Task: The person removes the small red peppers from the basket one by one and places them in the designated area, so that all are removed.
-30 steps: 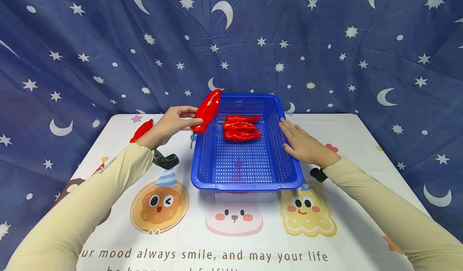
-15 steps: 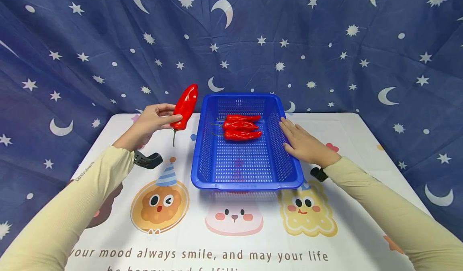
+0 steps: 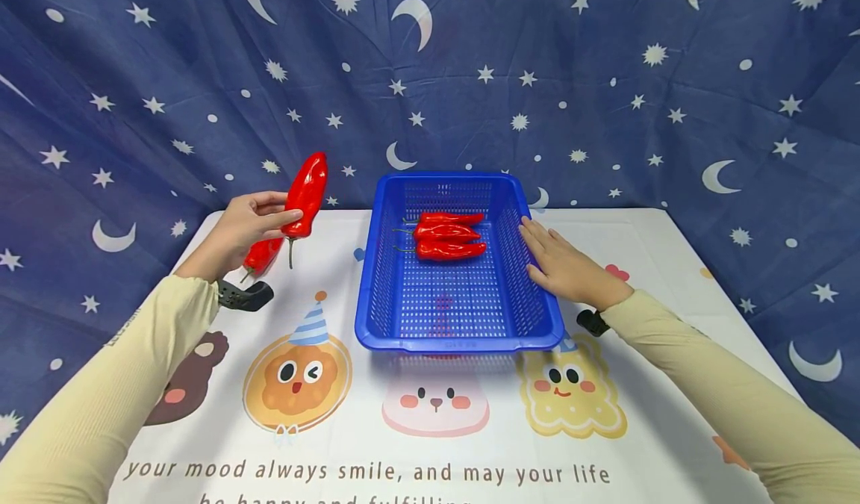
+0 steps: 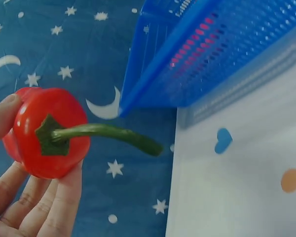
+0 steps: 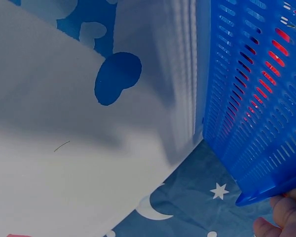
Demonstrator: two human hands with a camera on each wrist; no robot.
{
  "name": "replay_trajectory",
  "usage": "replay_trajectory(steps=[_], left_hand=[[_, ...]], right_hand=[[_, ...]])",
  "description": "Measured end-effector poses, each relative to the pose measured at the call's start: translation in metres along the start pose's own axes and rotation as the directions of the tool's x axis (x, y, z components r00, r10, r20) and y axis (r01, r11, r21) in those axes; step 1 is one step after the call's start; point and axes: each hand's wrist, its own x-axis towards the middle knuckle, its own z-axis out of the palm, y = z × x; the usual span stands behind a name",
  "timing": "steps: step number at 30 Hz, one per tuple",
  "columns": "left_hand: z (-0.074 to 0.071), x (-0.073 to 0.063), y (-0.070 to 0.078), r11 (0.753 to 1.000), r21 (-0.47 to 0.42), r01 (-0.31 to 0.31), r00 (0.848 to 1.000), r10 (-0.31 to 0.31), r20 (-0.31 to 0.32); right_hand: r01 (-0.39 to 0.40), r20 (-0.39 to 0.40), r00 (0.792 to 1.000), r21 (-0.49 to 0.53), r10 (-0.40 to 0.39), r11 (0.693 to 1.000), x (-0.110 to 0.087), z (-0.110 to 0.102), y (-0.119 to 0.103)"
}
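Three long red peppers (image 3: pixel 449 232) inside blue slotted basket (image 3: pixel 460 345), left hand (image 3: pixel 235 229) gripping another pepper (image 3: pixel 307 190), right hand (image 3: pixel 569 266) touching rim (image 3: pixel 554 306), fingers straight

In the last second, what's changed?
The left hand, still gripping a long red pepper, has moved left, from the left rim of the blue perforated basket to clear of it. Nothing was grasped or released. Unchanged: right hand at the basket's right side, three red peppers inside.
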Motion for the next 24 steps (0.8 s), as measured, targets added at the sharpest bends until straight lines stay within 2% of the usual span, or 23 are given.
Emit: replay_trajectory(steps=[10,19,24], left_hand=[[-0.008,0.011,-0.021,1.0,0.023,0.013,0.999,-0.012,-0.037],[-0.012,0.023,-0.039,0.998,0.045,0.05,0.997,-0.047,-0.057],[-0.014,0.03,-0.05,0.998,0.025,0.061,0.997,-0.059,-0.057]], right_hand=[[0.046,-0.073,0.996,0.047,-0.043,0.998,-0.004,0.0,-0.002],[-0.007,0.002,1.0,0.007,0.007,1.0,0.0,0.001,0.001],[-0.004,0.003,1.0,-0.002,0.004,1.0,0.0,0.0,0.0]])
